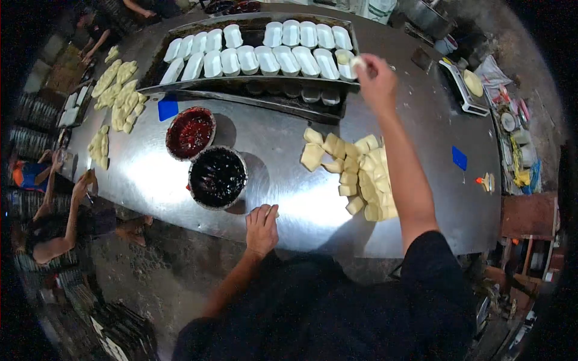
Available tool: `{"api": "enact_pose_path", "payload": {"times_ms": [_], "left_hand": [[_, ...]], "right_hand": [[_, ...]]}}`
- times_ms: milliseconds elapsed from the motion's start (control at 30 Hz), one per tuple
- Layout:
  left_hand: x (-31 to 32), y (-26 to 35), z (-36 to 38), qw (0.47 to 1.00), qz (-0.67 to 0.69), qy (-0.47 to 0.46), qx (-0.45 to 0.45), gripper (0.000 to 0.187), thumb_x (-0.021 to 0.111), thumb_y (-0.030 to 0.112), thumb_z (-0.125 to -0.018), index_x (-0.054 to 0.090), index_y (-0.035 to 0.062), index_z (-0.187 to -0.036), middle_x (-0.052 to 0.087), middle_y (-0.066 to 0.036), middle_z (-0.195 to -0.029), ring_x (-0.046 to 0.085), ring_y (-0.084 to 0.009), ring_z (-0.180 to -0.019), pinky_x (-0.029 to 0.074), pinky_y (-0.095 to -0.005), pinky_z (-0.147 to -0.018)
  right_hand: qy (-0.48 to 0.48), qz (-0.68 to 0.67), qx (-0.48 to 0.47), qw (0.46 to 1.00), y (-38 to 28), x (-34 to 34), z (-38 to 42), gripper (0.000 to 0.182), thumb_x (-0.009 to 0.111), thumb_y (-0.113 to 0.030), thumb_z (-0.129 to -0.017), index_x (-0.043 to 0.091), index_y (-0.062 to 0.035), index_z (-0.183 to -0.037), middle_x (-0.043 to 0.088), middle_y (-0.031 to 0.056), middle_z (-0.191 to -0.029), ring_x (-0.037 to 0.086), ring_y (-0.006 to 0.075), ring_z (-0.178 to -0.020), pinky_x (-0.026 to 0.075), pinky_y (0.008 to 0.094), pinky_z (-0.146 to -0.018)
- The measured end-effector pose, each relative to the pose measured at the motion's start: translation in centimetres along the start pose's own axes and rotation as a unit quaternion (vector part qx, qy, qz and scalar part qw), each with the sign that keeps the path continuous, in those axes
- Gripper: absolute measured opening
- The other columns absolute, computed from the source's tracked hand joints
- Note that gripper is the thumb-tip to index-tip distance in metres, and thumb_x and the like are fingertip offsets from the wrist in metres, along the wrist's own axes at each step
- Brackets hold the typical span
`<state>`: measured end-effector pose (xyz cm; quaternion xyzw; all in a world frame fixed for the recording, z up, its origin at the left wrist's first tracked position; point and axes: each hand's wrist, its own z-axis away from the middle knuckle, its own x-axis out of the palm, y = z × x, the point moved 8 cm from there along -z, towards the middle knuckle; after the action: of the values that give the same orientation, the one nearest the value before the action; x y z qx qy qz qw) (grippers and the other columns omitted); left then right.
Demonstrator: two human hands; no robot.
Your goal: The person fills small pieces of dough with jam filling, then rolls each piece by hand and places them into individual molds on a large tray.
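Observation:
My right hand [376,81] pinches a small pale dough piece [358,62] at the right end of a metal tray [253,78]. White paper cups [247,59] stand in two rows in this tray; the one nearest that hand has some pale dough in it. My left hand [262,230] rests on the metal table near its front edge, fingers together and curled; what lies under them is hidden. Cut dough pieces [312,156] are heaped beside my right forearm. One bowl holds a glossy red filling [191,132], another a dark filling [218,177].
Dough lumps [114,90] lie at the left of the table [277,120]. Other people [57,234] work along the left side. A scale [463,87] with dough stands at the right, near a blue scraper [459,157]. Another blue scraper [168,109] lies below the tray.

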<state>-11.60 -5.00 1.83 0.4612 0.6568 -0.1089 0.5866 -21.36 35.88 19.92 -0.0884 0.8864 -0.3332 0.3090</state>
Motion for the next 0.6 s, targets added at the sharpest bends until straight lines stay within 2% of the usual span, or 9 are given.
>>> {"api": "enact_pose_path", "payload": {"times_ms": [33,100,167,233,300,400,467,533,600], "left_hand": [[0.1,-0.2,0.0,1.0,0.007,-0.009,-0.009,0.041,0.056,0.005,-0.082,0.055,0.0046,-0.123,0.054,-0.012,-0.117,0.052,-0.031,-0.107,0.039,-0.0444,-0.091],[0.0,-0.4,-0.3,1.0,0.013,-0.006,-0.012,0.041,0.056,0.005,-0.082,0.056,0.0041,-0.123,0.054,-0.013,-0.117,0.052,-0.0312,-0.108,0.039,-0.0445,-0.091],[0.4,-0.7,0.5,0.999,0.049,-0.001,-0.015,0.041,0.055,0.006,-0.081,0.056,0.0033,-0.122,0.056,-0.013,-0.117,0.053,-0.0313,-0.11,0.041,-0.0455,-0.09],[-0.4,-0.4,0.8,1.0,0.018,0.018,-0.01,0.036,0.057,0.008,-0.08,0.059,0.0053,-0.116,0.056,-0.012,-0.114,0.052,-0.0303,-0.112,0.04,-0.045,-0.091],[-1.5,-0.3,0.5,0.999,0.015,0.019,-0.035,0.034,0.059,0.008,-0.078,0.059,0.0078,-0.113,0.055,-0.01,-0.115,0.051,-0.0304,-0.112,0.04,-0.045,-0.093],[-1.0,0.0,0.7,0.996,0.036,0.041,-0.067,0.036,0.063,0.004,-0.074,0.058,0.0078,-0.11,0.057,-0.01,-0.109,0.054,-0.0329,-0.103,0.043,-0.0454,-0.089],[0.2,-0.4,0.1,0.974,0.163,0.029,-0.155,0.035,0.062,0.0,-0.077,0.058,0.0063,-0.111,0.061,-0.01,-0.099,0.06,-0.0283,-0.092,0.047,-0.0416,-0.083],[-4.4,2.7,-2.5,0.839,0.44,0.148,-0.284,0.026,0.064,0.002,-0.083,0.061,0.0036,-0.109,0.064,-0.01,-0.093,0.063,-0.021,-0.085,0.05,-0.0349,-0.079],[-6.8,6.8,-6.2,0.758,0.576,0.235,-0.196,0.02,0.067,0.01,-0.088,0.064,0.0021,-0.107,0.065,-0.006,-0.095,0.061,-0.0129,-0.089,0.048,-0.0273,-0.079]], "right_hand": [[-0.001,-0.009,-0.007,1.0,1.7,1.4,-1.9,0.032,0.075,-0.017,-0.078,0.068,-0.0068,-0.108,0.067,0.0105,-0.102,0.065,0.0244,-0.092,0.052,0.0353,-0.08],[0.007,0.251,-0.079,0.965,4.8,4.7,-4.4,0.033,0.069,-0.03,-0.086,0.067,-0.0063,-0.108,0.066,0.013,-0.102,0.065,0.0273,-0.094,0.052,0.0367,-0.084],[-0.183,0.453,-0.055,0.871,7.5,7.9,-3.4,0.032,0.064,-0.036,-0.087,0.07,-0.0075,-0.102,0.065,0.0169,-0.105,0.064,0.0327,-0.097,0.051,0.0431,-0.085],[-0.077,0.262,-0.028,0.962,6.2,6.6,-3.1,0.035,0.062,-0.036,-0.086,0.071,-0.0034,-0.094,0.065,0.0192,-0.106,0.06,0.0369,-0.101,0.049,0.0436,-0.085],[0.043,0.22,-0.139,0.965,0.3,4.1,0.8,0.029,0.06,-0.029,-0.09,0.07,-0.0027,-0.092,0.066,0.0187,-0.095,0.061,0.0361,-0.087,0.047,0.0452,-0.076],[-0.12,-0.054,-0.018,0.991,-1.9,4.8,10.7,0.019,0.064,-0.019,-0.09,0.069,-0.0011,-0.087,0.062,0.0103,-0.065,0.059,0.0228,-0.06,0.044,0.0349,-0.056],[-0.258,-0.181,0.061,0.947,-3.3,6.6,20.1,0.02,0.063,-0.015,-0.091,0.068,-0.0001,-0.101,0.067,0.0068,-0.082,0.06,0.0129,-0.076,0.049,0.0294,-0.072],[-0.283,-0.271,0.108,0.914,-9.8,6.1,25.2,0.016,0.062,-0.014,-0.091,0.066,-0.0001,-0.097,0.067,0.0066,-0.086,0.06,0.0129,-0.083,0.05,0.0284,-0.08],[-0.191,-0.307,0.025,0.932,-13.8,2.1,22.4,0.013,0.061,-0.012,-0.091,0.065,0.0005,-0.09,0.067,0.007,-0.084,0.061,0.0133,-0.081,0.05,0.0295,-0.078]]}}
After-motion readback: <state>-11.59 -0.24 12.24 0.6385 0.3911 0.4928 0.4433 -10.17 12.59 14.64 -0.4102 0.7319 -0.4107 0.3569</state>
